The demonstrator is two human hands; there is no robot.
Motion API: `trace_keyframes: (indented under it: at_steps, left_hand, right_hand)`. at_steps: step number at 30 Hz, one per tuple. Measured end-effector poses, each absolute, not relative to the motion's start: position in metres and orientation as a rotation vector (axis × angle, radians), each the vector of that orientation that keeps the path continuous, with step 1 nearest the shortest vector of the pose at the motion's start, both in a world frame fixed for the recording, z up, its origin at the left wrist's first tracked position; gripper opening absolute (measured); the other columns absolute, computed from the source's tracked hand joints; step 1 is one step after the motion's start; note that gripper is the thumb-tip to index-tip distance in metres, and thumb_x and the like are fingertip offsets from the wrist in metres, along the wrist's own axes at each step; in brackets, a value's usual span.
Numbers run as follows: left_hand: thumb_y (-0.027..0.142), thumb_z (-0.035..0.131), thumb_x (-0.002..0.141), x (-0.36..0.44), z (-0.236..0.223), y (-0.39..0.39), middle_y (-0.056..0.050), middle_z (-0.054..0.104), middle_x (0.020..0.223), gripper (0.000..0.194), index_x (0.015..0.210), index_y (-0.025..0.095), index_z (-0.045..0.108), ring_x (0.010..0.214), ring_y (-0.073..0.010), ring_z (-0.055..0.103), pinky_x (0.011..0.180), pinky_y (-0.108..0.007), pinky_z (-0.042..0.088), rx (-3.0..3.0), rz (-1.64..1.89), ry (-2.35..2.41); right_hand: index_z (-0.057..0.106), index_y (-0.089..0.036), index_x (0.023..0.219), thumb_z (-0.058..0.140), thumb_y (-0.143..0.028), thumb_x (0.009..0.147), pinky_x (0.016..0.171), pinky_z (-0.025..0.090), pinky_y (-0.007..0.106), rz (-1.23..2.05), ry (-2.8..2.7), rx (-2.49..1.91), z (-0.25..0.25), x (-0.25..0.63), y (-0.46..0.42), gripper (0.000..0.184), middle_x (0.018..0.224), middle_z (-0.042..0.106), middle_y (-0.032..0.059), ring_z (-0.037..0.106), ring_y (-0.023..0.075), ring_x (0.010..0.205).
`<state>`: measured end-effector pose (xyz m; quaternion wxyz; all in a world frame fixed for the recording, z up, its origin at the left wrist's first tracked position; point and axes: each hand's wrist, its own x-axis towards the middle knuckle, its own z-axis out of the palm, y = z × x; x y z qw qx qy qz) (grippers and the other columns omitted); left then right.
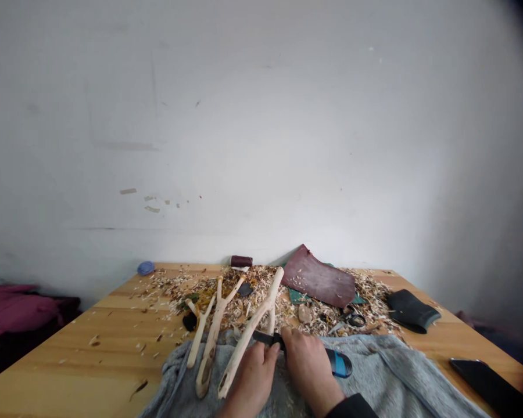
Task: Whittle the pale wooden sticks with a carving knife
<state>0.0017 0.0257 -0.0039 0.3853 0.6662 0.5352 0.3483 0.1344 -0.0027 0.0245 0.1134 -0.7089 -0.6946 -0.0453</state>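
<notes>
My right hand is closed round a knife with a black and blue handle; its dark blade points left. My left hand is closed beside it, with the thumb near the blade and the fingers against a pale peeled forked branch. That branch lies on a grey cloth spread over the near table edge. Two more peeled forked branches lie just left of it, partly on the cloth.
A wooden table carries a heap of wood shavings, a dark red leather piece, scissors, a black pouch, a maroon spool, a blue ball and a phone. A white wall stands behind.
</notes>
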Motion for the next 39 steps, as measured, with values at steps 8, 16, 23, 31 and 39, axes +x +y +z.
trace_keyframes:
  at_steps: [8,16,23,31,39]
  left_hand:
    - [0.047,0.047,0.087,0.002,-0.008,0.027,-0.012,0.073,0.079,0.032,0.072,0.024,0.064,0.081,-0.0298,0.066,0.075,-0.037,0.043,1.859,0.873,1.426]
    - [0.041,0.039,0.092,0.002,-0.001,0.026,-0.017,0.075,0.096,0.039,0.102,0.019,0.069,0.097,-0.0331,0.069,0.084,-0.039,0.046,1.963,0.769,1.404]
    - [0.042,0.037,0.094,0.003,0.002,0.026,-0.019,0.075,0.091,0.041,0.087,0.018,0.070,0.093,-0.0341,0.070,0.078,-0.039,0.046,1.997,0.723,1.441]
    - [0.040,0.033,0.099,0.000,0.007,0.022,-0.012,0.077,0.089,0.046,0.082,0.019,0.071,0.089,-0.0238,0.072,0.073,-0.030,0.045,2.135,0.570,1.586]
    - [0.048,0.031,0.099,-0.003,0.023,0.015,-0.012,0.078,0.088,0.054,0.082,0.019,0.074,0.088,-0.0254,0.073,0.068,-0.031,0.046,2.189,0.480,1.662]
  right_hand:
    - [0.064,-0.022,0.095,0.049,-0.008,0.090,0.063,0.045,0.023,-0.256,-2.021,-2.124,0.021,0.133,-0.001,0.022,0.085,0.073,0.0049,0.072,0.0205,0.079]
    - [0.064,-0.021,0.098,0.048,-0.006,0.090,0.065,0.045,0.026,-0.311,-2.018,-2.141,0.020,0.133,-0.001,0.024,0.089,0.072,0.0064,0.072,0.0217,0.080]
    - [0.064,-0.021,0.098,0.049,-0.005,0.089,0.066,0.045,0.027,-0.368,-2.023,-2.148,0.022,0.133,-0.001,0.024,0.088,0.072,0.0071,0.071,0.0225,0.083]
    - [0.064,-0.021,0.095,0.052,-0.004,0.087,0.067,0.047,0.028,-0.469,-2.005,-2.127,0.019,0.135,0.001,0.023,0.086,0.071,0.0059,0.071,0.0220,0.080]
    - [0.064,-0.022,0.093,0.054,-0.005,0.086,0.067,0.049,0.031,-0.533,-1.993,-2.080,0.016,0.137,0.002,0.021,0.084,0.070,0.0060,0.070,0.0233,0.079]
